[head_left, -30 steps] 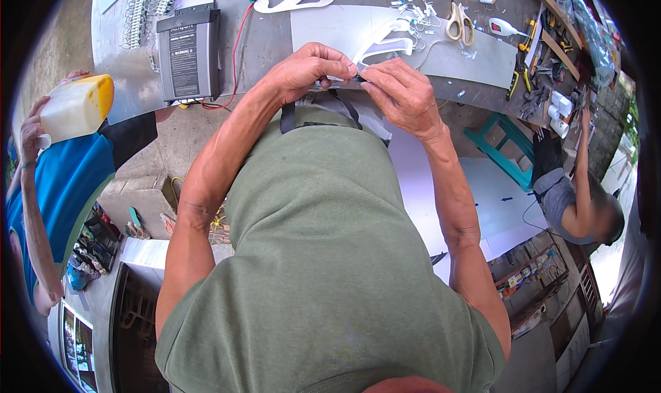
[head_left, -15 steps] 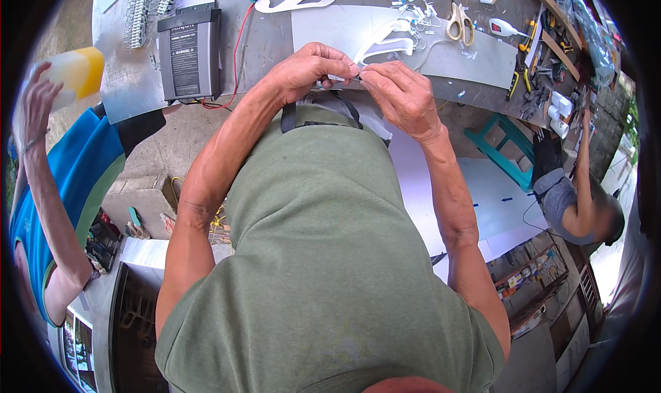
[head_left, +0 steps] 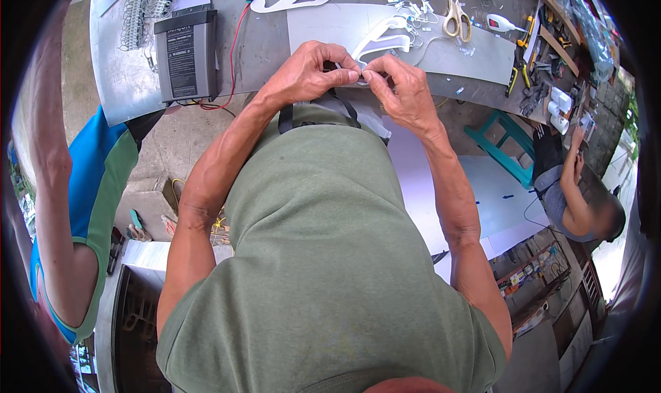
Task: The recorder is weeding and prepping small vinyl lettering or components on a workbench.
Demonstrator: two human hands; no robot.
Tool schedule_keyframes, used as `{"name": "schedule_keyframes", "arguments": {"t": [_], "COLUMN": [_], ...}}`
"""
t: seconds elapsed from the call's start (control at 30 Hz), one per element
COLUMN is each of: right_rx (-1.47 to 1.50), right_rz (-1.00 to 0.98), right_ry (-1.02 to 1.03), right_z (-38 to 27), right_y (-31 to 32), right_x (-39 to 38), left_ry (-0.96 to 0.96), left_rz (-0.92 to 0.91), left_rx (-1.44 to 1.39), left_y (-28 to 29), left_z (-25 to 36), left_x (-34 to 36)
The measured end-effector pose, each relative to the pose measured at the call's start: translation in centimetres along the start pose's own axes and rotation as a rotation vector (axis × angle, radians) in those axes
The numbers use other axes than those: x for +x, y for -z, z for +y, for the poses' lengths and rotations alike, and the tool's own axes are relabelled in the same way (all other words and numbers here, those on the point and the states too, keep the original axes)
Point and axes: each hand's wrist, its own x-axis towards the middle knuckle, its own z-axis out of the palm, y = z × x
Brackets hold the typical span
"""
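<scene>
My left hand [head_left: 317, 73] and my right hand [head_left: 399, 90] meet at the table's near edge, fingertips pinched on something small I cannot make out between them. Just beyond them lies a curved white cut-out [head_left: 377, 43] on a pale sheet [head_left: 468, 59]. Small white pieces on thin wires [head_left: 416, 18] are clustered behind it, beside cream-handled scissors [head_left: 458, 25]. Left of my hands sit a dark grey box [head_left: 184, 56] and a red wire [head_left: 233, 73]. Another white cut-out [head_left: 289, 2] lies farther back.
The metal table [head_left: 261, 35] holds hand tools [head_left: 523, 69] and wood strips [head_left: 559, 49] at right. A teal stool [head_left: 499, 145] stands under it. A co-worker's raised arm [head_left: 51, 166] is close at my left; another person [head_left: 575, 200] is low at my right.
The left co-worker's arm and yellow container have moved up to the top edge. My right fingers have bent into a rounder pinch. The right-hand person's arm has shifted.
</scene>
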Motion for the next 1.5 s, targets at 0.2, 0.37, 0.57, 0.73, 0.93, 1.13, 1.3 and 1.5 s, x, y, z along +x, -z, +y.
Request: {"name": "schedule_keyframes", "arguments": {"t": [0.2,0.37,0.57,0.73,0.93,1.13,1.3,1.5], "right_rx": [0.161,0.090,0.122,0.212,0.118,-0.206,-0.346,-0.398], "right_rz": [-0.059,0.032,0.044,0.113,0.240,0.335,0.398,0.377], "right_ry": [-0.264,-0.193,-0.252,-0.300,-0.274,0.059,0.183,0.201], "right_z": [-0.2,-0.3,0.2,-0.2,-1.9,-0.3,-0.1,-0.2], "right_y": [-0.3,-1.0,-1.2,-1.6,-2.2,-2.6,-2.7,-2.7], "right_x": [-0.1,-0.3,-0.8,-1.1,-1.3,-1.4,-1.1,-1.0], "left_ry": [-0.217,-0.238,-0.104,0.009,0.047,0.077,0.043,-0.004], "left_rz": [0.078,0.113,0.114,0.109,0.126,0.133,0.144,0.236], "left_rx": [0.277,0.300,0.202,0.071,-0.010,-0.032,0.069,0.188], "left_y": [-0.4,-0.5,-0.8,-0.3,-0.3,-0.2,-0.4,-0.9], "left_z": [-0.1,-0.1,0.1,0.6,0.6,0.6,1.9,1.6], "left_x": [-0.1,0.0,0.1,0.3,0.4,0.4,0.0,-0.1]}}
